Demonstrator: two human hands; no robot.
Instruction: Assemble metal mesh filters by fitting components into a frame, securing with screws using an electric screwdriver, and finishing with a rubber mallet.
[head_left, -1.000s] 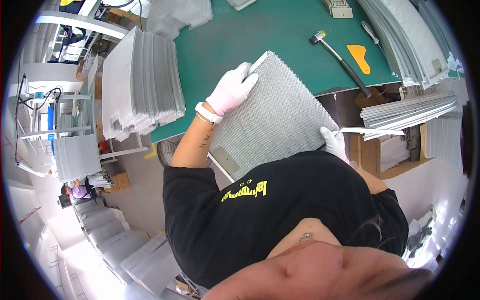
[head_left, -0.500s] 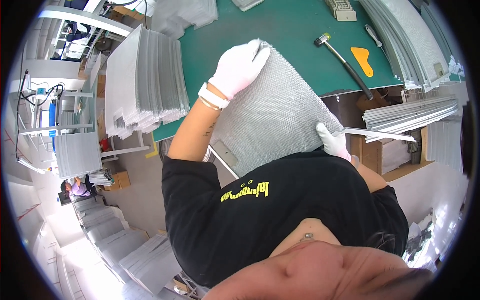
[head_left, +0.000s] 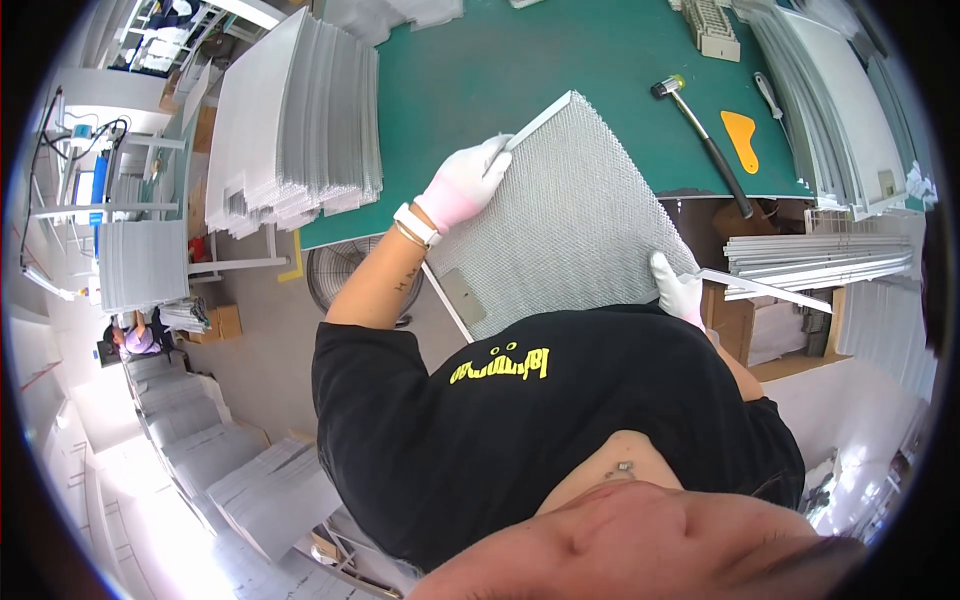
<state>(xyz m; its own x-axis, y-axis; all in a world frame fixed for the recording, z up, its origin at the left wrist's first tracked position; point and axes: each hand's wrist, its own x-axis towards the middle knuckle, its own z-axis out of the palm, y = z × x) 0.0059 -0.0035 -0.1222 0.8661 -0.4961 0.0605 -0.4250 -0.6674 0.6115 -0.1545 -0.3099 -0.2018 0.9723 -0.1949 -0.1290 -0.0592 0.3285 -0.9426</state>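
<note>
A silver metal mesh panel (head_left: 570, 220) is tilted in front of me, its near edge against my black shirt. My left hand (head_left: 466, 180), in a white glove, is closed round its upper-left edge, where a thin metal edge strip (head_left: 545, 118) runs up to the far corner. My gloved right hand (head_left: 680, 287) grips the panel's right corner, thumb on the mesh. From beside that hand a narrow metal strip (head_left: 770, 288) sticks out to the right; its hold is partly hidden. A grey plate (head_left: 460, 293) sits in the mesh at the lower left.
On the green table (head_left: 560, 50) lie a hammer (head_left: 710, 143), a yellow scraper (head_left: 740, 140) and a screwdriver (head_left: 769, 95). Panel stacks (head_left: 310, 120) flank it. Metal strips (head_left: 820, 258) lie at right, above a cardboard box (head_left: 800, 365). A floor fan (head_left: 340, 275) stands left; a person (head_left: 138, 338) works farther off.
My left hand has moved from the panel's far corner down along its left edge, towards me. The edge strip there now shows. My right hand stays at the right corner.
</note>
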